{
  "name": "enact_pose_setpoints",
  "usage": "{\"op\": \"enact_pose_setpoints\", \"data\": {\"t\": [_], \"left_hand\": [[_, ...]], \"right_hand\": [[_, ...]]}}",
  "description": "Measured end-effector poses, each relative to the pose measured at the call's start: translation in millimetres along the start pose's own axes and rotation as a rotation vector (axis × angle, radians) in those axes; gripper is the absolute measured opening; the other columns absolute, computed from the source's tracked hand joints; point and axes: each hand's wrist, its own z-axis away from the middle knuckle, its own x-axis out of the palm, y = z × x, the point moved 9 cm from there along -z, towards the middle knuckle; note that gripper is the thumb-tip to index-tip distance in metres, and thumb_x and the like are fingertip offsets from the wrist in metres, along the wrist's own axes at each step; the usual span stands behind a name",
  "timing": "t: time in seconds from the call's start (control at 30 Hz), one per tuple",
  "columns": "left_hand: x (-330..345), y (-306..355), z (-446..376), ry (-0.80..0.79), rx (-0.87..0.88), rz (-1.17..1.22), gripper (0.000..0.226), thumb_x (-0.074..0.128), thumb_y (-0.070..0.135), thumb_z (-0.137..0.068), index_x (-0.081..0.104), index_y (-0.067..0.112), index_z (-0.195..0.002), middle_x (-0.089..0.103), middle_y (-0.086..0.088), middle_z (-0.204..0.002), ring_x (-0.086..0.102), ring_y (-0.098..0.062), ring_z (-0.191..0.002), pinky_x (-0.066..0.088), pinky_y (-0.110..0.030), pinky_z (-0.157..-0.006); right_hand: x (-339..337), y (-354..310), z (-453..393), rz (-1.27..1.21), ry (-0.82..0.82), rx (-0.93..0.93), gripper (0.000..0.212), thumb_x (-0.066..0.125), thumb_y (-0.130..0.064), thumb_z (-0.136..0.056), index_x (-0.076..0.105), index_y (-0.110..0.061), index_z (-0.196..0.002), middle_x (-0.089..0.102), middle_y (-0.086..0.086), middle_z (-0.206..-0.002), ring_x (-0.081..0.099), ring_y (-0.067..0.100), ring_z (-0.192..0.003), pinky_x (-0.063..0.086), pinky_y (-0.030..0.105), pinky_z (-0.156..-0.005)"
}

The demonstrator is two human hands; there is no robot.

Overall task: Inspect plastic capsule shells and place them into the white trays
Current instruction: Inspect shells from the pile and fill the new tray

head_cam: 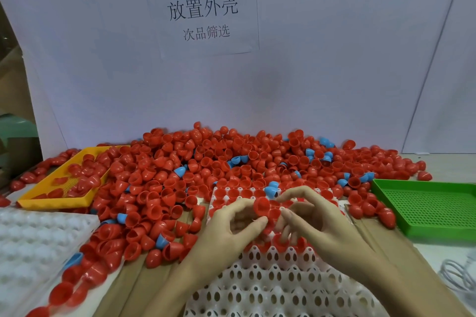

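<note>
A white tray (270, 288) with oval holes lies in front of me, its far rows filled with red capsule shells (233, 193). My left hand (231, 229) pinches a red shell (262, 206) between thumb and forefinger just above the tray's middle. My right hand (316, 224) is close beside it, fingers curled down and pinching another red shell (281, 238) at the edge of the filled rows. A big heap of loose red shells (180, 162), with a few blue shells (179, 171) mixed in, covers the table behind and to the left.
A yellow tray (55, 202) holding some red shells sits at the left. A green perforated tray (432, 207) is at the right. A second white tray (33, 237) lies at the near left. A white cable (458, 275) coils at the right edge. A white wall with a paper sign stands behind.
</note>
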Motion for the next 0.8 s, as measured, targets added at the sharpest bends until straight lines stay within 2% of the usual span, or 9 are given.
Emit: {"op": "enact_pose_setpoints", "data": {"t": [0.1, 0.17, 0.23, 0.3, 0.37, 0.43, 0.53, 0.7, 0.8], "left_hand": [[7, -6, 0, -0.067, -0.098, 0.187, 0.027, 0.054, 0.033, -0.109, 0.073, 0.024, -0.126, 0.076, -0.014, -0.116, 0.073, -0.027, -0.096, 0.060, -0.034, -0.087], [9, -10, 0, -0.087, -0.150, 0.269, 0.030, 0.051, 0.035, -0.110, 0.075, 0.022, -0.124, 0.076, -0.018, -0.114, 0.071, -0.025, -0.091, 0.059, -0.031, -0.084], [12, -15, 0, -0.111, -0.179, 0.321, 0.037, 0.048, 0.036, -0.110, 0.075, 0.014, -0.120, 0.075, -0.017, -0.110, 0.068, -0.023, -0.090, 0.056, -0.027, -0.082], [15, -14, 0, -0.154, -0.167, 0.344, 0.042, 0.042, 0.036, -0.113, 0.072, 0.008, -0.123, 0.072, -0.013, -0.106, 0.064, -0.023, -0.093, 0.054, -0.026, -0.082], [18, -11, 1, -0.184, -0.139, 0.361, 0.043, 0.038, 0.034, -0.115, 0.069, 0.009, -0.129, 0.070, -0.012, -0.104, 0.063, -0.021, -0.089, 0.053, -0.025, -0.081], [17, -8, 1, -0.176, -0.111, 0.369, 0.042, 0.036, 0.033, -0.115, 0.066, 0.015, -0.138, 0.070, -0.012, -0.101, 0.064, -0.019, -0.086, 0.054, -0.025, -0.080], [13, -6, 1, -0.138, -0.083, 0.337, 0.042, 0.037, 0.038, -0.114, 0.062, 0.024, -0.145, 0.071, -0.013, -0.100, 0.064, -0.022, -0.087, 0.054, -0.027, -0.083], [5, -1, 1, -0.083, -0.076, 0.219, 0.047, 0.046, 0.059, -0.107, 0.062, 0.030, -0.139, 0.074, -0.011, -0.104, 0.072, -0.028, -0.089, 0.057, -0.031, -0.082], [-2, 4, 1, -0.048, -0.017, 0.138, 0.036, 0.065, 0.041, -0.103, 0.061, 0.025, -0.135, 0.072, -0.006, -0.110, 0.074, -0.030, -0.097, 0.059, -0.036, -0.086]], "right_hand": [[-2, -6, 4, 0.129, 0.054, -0.083, 0.022, 0.067, -0.032, -0.099, 0.058, -0.031, -0.120, 0.074, 0.009, -0.088, 0.074, 0.026, -0.073, 0.060, 0.032, -0.068], [-1, -10, 5, 0.230, 0.068, -0.128, 0.023, 0.069, -0.027, -0.101, 0.059, -0.033, -0.121, 0.073, 0.004, -0.089, 0.073, 0.026, -0.072, 0.060, 0.039, -0.065], [3, -11, 6, 0.287, 0.068, -0.153, 0.025, 0.070, -0.025, -0.101, 0.061, -0.036, -0.121, 0.070, 0.000, -0.090, 0.072, 0.025, -0.072, 0.060, 0.042, -0.066], [8, -11, 6, 0.322, 0.051, -0.169, 0.025, 0.069, -0.027, -0.101, 0.062, -0.040, -0.121, 0.069, -0.004, -0.090, 0.071, 0.022, -0.072, 0.060, 0.036, -0.065], [11, -9, 6, 0.370, 0.040, -0.176, 0.026, 0.067, -0.027, -0.102, 0.061, -0.043, -0.121, 0.069, -0.007, -0.090, 0.070, 0.020, -0.073, 0.057, 0.027, -0.064], [11, -7, 6, 0.403, 0.049, -0.190, 0.027, 0.066, -0.022, -0.102, 0.062, -0.042, -0.120, 0.069, -0.008, -0.090, 0.071, 0.018, -0.073, 0.058, 0.026, -0.064], [9, -11, 7, 0.462, 0.090, -0.235, 0.020, 0.062, -0.023, -0.101, 0.064, -0.038, -0.115, 0.069, -0.014, -0.091, 0.073, 0.012, -0.073, 0.058, 0.024, -0.063], [9, -13, 8, 0.498, 0.111, -0.248, 0.014, 0.057, -0.030, -0.102, 0.061, -0.041, -0.110, 0.067, -0.016, -0.097, 0.072, 0.011, -0.075, 0.058, 0.025, -0.063], [11, -14, 8, 0.548, 0.109, -0.268, 0.010, 0.056, -0.034, -0.103, 0.060, -0.040, -0.109, 0.058, -0.019, -0.111, 0.071, 0.011, -0.082, 0.059, 0.025, -0.069]]}}
